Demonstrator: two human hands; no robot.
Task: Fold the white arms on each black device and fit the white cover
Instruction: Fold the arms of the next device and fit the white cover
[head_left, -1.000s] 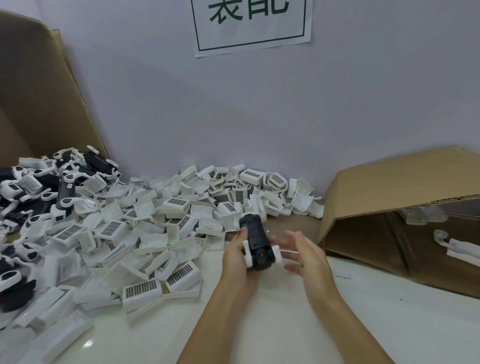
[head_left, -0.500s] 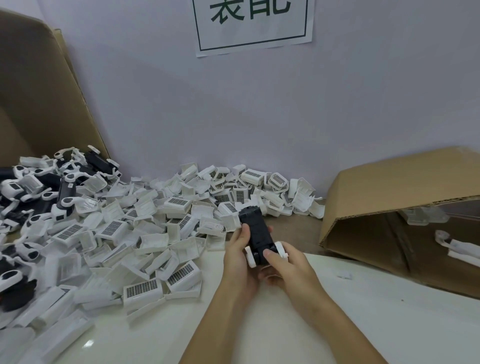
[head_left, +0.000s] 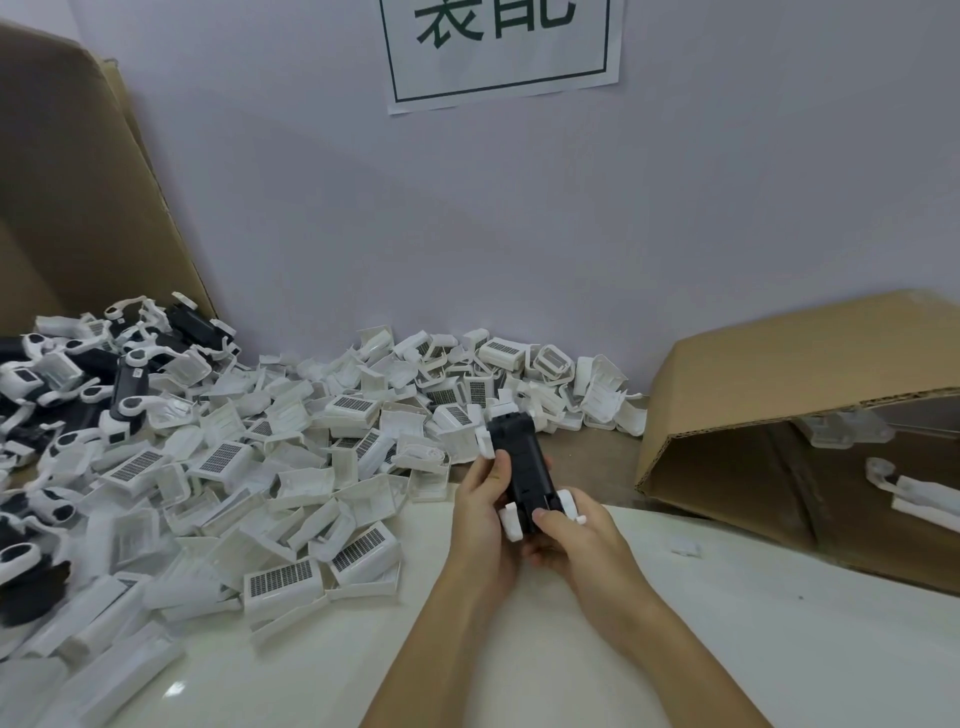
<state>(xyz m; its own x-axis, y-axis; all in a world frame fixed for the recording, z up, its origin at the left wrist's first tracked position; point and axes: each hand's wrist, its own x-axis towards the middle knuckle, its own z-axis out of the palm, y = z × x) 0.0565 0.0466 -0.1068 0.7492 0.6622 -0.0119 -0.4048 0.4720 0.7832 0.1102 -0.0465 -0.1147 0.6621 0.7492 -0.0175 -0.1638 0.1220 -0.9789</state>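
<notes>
White covers (head_left: 291, 467) beside cardboard box (head_left: 810, 384)

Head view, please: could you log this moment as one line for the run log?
stage: folding arms | left hand: grips black device | right hand: thumb on its near end | white cover: not fitted | covers pile: left

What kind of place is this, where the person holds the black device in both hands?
Probably a manual assembly bench in a small factory or workshop. A large heap of identical white covers lies on the table, more black devices are piled at the left, cardboard boxes stand around, and a printed sign hangs on the wall.
</notes>
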